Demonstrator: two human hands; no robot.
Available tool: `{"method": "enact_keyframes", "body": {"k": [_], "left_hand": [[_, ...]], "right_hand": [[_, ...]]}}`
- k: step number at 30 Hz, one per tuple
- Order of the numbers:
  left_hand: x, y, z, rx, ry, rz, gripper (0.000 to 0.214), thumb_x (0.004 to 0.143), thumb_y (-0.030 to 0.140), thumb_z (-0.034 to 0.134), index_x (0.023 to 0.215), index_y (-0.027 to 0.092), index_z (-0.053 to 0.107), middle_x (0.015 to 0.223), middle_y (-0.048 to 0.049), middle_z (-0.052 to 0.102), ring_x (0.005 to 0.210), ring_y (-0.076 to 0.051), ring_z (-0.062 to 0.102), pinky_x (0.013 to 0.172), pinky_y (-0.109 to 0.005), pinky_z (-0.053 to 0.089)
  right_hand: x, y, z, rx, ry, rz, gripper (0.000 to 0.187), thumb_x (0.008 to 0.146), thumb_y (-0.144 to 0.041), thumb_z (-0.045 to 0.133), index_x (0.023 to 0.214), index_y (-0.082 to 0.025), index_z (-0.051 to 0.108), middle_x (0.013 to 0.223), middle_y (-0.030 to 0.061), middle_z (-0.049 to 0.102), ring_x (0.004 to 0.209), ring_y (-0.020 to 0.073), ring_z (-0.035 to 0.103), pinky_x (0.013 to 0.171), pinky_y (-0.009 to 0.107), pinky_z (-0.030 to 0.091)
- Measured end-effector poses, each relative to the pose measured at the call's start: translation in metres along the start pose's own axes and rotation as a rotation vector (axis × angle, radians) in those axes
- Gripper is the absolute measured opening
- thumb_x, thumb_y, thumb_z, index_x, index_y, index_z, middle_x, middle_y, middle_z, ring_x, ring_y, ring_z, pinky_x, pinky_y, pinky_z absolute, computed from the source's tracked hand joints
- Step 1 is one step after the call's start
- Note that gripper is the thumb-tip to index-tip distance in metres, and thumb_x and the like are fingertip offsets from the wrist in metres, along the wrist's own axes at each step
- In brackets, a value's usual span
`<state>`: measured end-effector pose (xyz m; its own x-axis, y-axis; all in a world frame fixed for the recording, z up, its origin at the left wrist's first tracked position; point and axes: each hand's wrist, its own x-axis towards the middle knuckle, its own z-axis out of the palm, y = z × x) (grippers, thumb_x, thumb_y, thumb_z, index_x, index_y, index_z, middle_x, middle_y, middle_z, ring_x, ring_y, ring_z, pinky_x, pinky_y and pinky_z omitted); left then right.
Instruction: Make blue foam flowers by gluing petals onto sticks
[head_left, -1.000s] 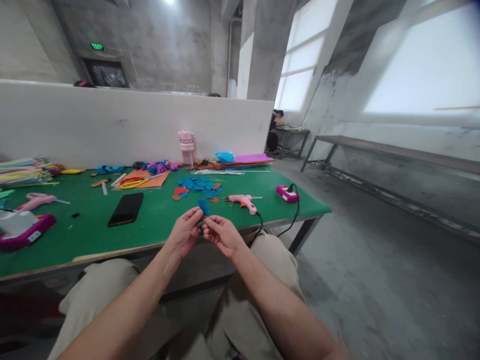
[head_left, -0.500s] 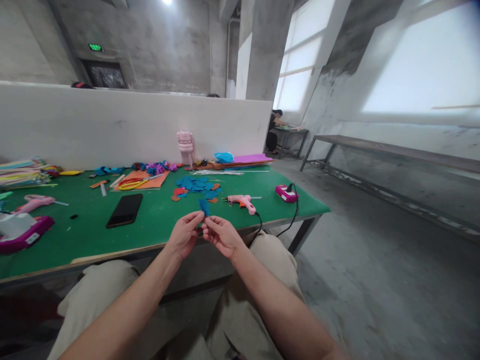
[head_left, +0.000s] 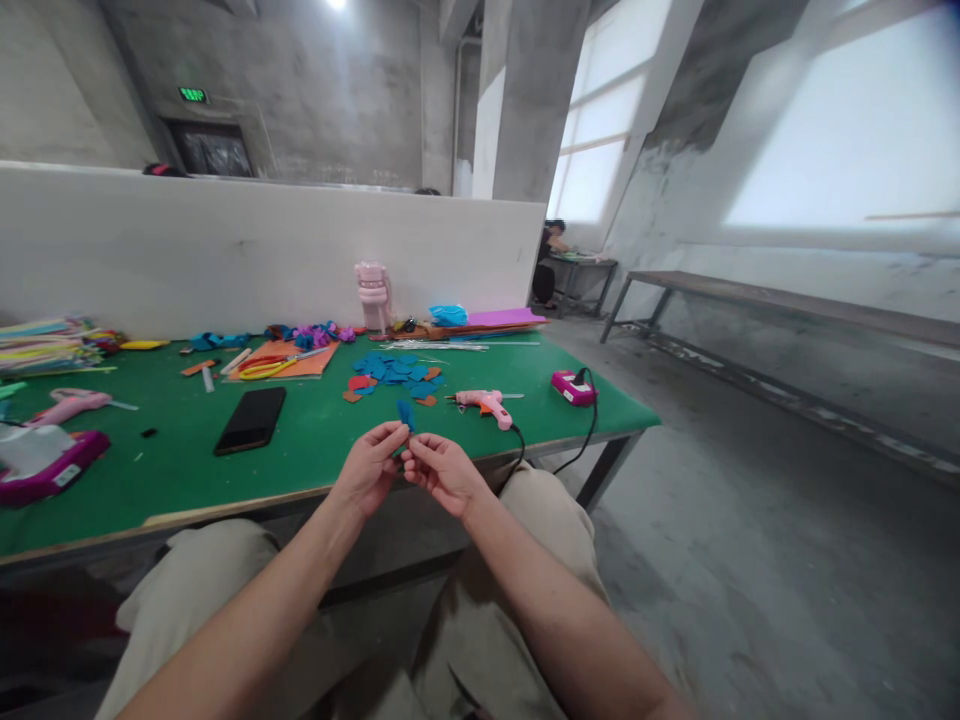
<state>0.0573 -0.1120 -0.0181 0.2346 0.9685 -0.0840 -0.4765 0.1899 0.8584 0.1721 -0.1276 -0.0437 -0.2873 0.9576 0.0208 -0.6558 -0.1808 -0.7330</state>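
Between the fingertips of my left hand point(head_left: 373, 460) and my right hand point(head_left: 444, 470) is a small blue felt piece point(head_left: 406, 413), pinched at its lower end and sticking up. Both hands are closed and meet just above the table's front edge. Beyond them lies a pile of blue cut pieces point(head_left: 397, 368), with a few red and brown ones at its near side. To the right a pink glue gun point(head_left: 486, 404) rests on the green table point(head_left: 330, 415), its cord running over the front edge.
A black phone point(head_left: 251, 420) lies to the left, with scissors point(head_left: 274, 367) on an orange sheet behind it. A second pink glue gun point(head_left: 71, 405) is at far left. A magenta power block point(head_left: 573, 388) sits near the right edge. A white partition point(head_left: 262, 250) stands behind.
The blue felt piece has tilted slightly to the left and looks narrower. Both hands stay in nearly the same place.
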Motion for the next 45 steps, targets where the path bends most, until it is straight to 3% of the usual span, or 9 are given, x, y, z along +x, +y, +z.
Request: {"method": "enact_keyframes", "body": {"k": [6,17,25,33,45], "left_hand": [[-0.0003,0.0003,-0.0003,-0.005,-0.057,0.002,0.024,0.057,0.023,0.072,0.069,0.014,0.053,0.055,0.0048,0.053,0.041,-0.003,0.045,0.037,-0.013,0.034],[-0.0015,0.0015,0.0021,-0.025,-0.052,-0.005,0.023,0.057,0.021,0.072,0.076,0.012,0.061,0.069,-0.0020,0.063,0.052,-0.006,0.053,0.046,-0.017,0.042],[-0.0019,0.0031,0.0025,0.025,-0.043,0.003,0.022,0.057,0.021,0.072,0.075,0.011,0.065,0.063,-0.0015,0.062,0.050,-0.006,0.052,0.045,-0.016,0.039],[-0.0013,0.0037,0.0003,0.041,-0.070,-0.014,0.019,0.058,0.022,0.071,0.072,0.011,0.062,0.057,0.0015,0.058,0.046,-0.005,0.049,0.042,-0.015,0.036],[-0.0019,0.0044,0.0009,0.002,-0.070,0.013,0.019,0.058,0.018,0.071,0.065,0.013,0.053,0.071,0.0012,0.060,0.051,-0.006,0.051,0.044,-0.017,0.040]], "right_hand": [[-0.0007,-0.0001,0.0007,-0.034,-0.003,-0.012,0.021,0.063,-0.028,0.070,0.073,-0.013,0.059,0.064,-0.0010,0.063,0.051,0.0047,0.056,0.053,0.016,0.050],[-0.0002,-0.0013,0.0006,-0.012,0.001,-0.042,0.020,0.064,-0.027,0.069,0.073,-0.013,0.060,0.062,-0.0018,0.062,0.051,0.0044,0.056,0.052,0.015,0.050],[-0.0006,-0.0011,0.0002,-0.013,-0.007,-0.030,0.019,0.065,-0.027,0.069,0.074,-0.013,0.059,0.063,-0.0011,0.062,0.051,0.0046,0.056,0.051,0.016,0.051],[-0.0021,-0.0027,0.0021,-0.027,-0.008,-0.018,0.020,0.064,-0.027,0.069,0.073,-0.013,0.059,0.063,-0.0016,0.062,0.051,0.0043,0.056,0.052,0.015,0.050],[-0.0021,-0.0025,0.0018,-0.057,0.004,-0.012,0.021,0.063,-0.029,0.069,0.073,-0.014,0.059,0.062,-0.0015,0.062,0.052,0.0050,0.056,0.053,0.017,0.049]]}}
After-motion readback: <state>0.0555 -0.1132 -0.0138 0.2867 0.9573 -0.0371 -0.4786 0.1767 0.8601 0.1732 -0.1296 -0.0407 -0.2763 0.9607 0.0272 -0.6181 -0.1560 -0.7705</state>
